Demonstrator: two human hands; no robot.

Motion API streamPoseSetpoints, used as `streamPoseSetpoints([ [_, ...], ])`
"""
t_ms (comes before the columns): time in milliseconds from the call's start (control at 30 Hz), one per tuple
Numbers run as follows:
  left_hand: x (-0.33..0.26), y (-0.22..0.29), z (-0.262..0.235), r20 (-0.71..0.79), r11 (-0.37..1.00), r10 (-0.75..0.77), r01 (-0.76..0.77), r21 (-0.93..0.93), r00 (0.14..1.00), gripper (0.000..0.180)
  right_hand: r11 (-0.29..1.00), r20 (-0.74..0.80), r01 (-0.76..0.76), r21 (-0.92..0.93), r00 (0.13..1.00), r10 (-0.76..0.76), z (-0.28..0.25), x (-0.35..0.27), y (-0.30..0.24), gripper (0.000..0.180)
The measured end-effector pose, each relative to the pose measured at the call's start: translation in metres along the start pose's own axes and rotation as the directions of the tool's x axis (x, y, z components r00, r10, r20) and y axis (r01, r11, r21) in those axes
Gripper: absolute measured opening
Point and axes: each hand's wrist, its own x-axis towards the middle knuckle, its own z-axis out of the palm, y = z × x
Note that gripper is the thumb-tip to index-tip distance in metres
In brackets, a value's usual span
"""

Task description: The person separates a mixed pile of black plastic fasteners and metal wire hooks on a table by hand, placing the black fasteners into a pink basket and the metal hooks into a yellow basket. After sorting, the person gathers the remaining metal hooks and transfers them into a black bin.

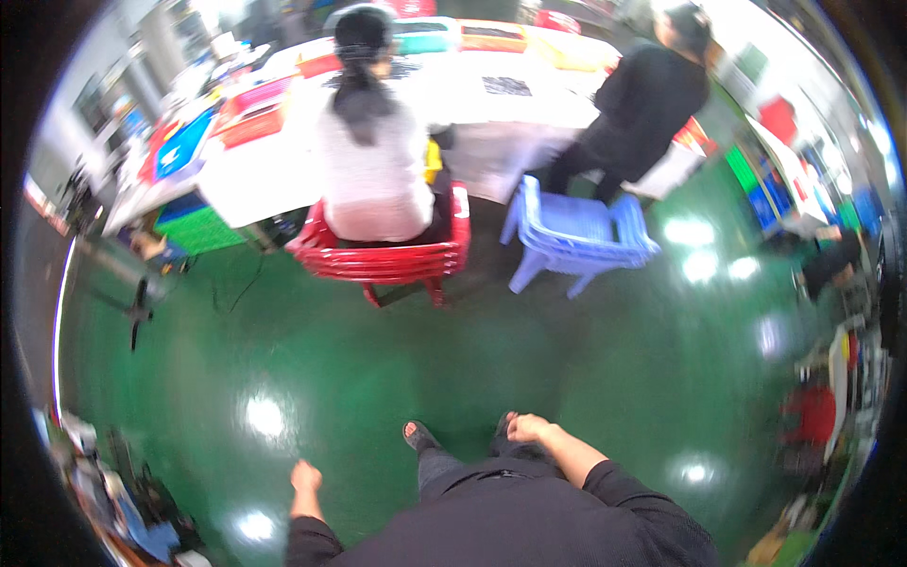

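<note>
My left hand hangs at my left side above the green floor, its fingers curled in and nothing showing in it. In front of my right thigh is my right hand, bent inward with its fingers closed; no object shows there either. Neither hand touches any furniture. Both of my feet stand on the floor in open-toed shoes. Ahead of me are a stack of red plastic chairs and a stack of blue plastic chairs.
A person in a light top sits on the red chairs at a long white-covered table. Another person in black stands beyond the blue chairs. Coloured trays line the table. A black stand is at left; shelving stands right.
</note>
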Motion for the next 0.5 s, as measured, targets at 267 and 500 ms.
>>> streamPoseSetpoints([
  [267, -0.012, 0.512, -0.104, 0.239, 0.514, 0.837, -0.857, -0.033, 0.492, 0.028, 0.567, -0.361, 0.06, 0.822, 0.825, 0.436, 0.076, -0.036, 0.157, 0.025],
  [500, -0.338, 0.782, 0.016, 0.338, 0.02, 0.92, -0.837, -0.546, -0.199, 0.029, 0.401, -0.214, -0.119, 0.908, 0.692, 0.69, 0.078, -0.139, 0.366, 0.022],
])
